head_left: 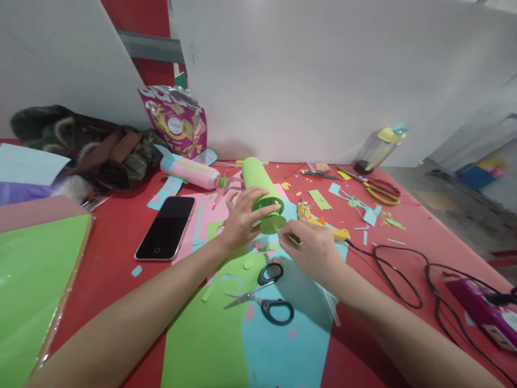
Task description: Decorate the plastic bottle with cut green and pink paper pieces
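A light green paper tube [258, 180] lies on the red table [113, 242], with a darker green band and a round green disc [272, 222] at its near end. My left hand [242, 218] wraps its fingers round that near end. My right hand [313, 248] is closed in a pinch on a small green paper piece [293, 240] right beside the disc. Black-handled scissors [264, 296] lie open on green and blue paper sheets [226, 334] just in front of my hands.
A black phone [166, 227] lies left of my hands, a pink bottle [189, 172] behind it. A yellow glue gun [319, 221] with a black cord [398, 280] lies to the right. Yellow-handled scissors [377, 191], a snack bag [175, 119], a tilted bottle [379, 146] and scraps stand further back.
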`<state>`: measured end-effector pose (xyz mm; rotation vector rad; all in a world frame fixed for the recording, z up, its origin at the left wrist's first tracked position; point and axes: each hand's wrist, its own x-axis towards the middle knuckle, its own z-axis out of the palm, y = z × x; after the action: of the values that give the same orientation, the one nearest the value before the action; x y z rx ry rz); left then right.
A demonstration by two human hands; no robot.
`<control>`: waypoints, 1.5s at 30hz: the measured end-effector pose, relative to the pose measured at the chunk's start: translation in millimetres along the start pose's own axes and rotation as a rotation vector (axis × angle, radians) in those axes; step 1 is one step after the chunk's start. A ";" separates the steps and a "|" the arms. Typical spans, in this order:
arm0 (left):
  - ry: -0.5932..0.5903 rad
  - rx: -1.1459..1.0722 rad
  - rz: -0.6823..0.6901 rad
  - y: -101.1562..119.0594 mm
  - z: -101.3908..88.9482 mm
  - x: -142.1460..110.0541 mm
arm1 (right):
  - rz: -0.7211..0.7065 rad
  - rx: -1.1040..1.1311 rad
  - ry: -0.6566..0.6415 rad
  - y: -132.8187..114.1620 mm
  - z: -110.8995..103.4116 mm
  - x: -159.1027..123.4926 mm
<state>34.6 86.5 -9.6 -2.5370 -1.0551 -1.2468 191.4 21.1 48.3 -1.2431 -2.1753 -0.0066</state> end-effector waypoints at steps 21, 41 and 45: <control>-0.041 0.016 0.002 -0.1 2.4 -4.2 | -0.002 -0.102 0.014 3.6 2.1 0.2; 0.100 0.004 0.092 -1.3 4.8 -1.9 | -0.015 -0.098 0.063 5.6 4.2 0.4; 0.093 0.002 0.088 -1.3 5.2 -2.5 | -0.018 -0.090 0.076 5.7 5.2 0.4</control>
<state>36.1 88.1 -15.1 -2.4685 -0.9145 -1.3246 193.0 26.2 42.7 -1.2517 -2.1413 -0.1582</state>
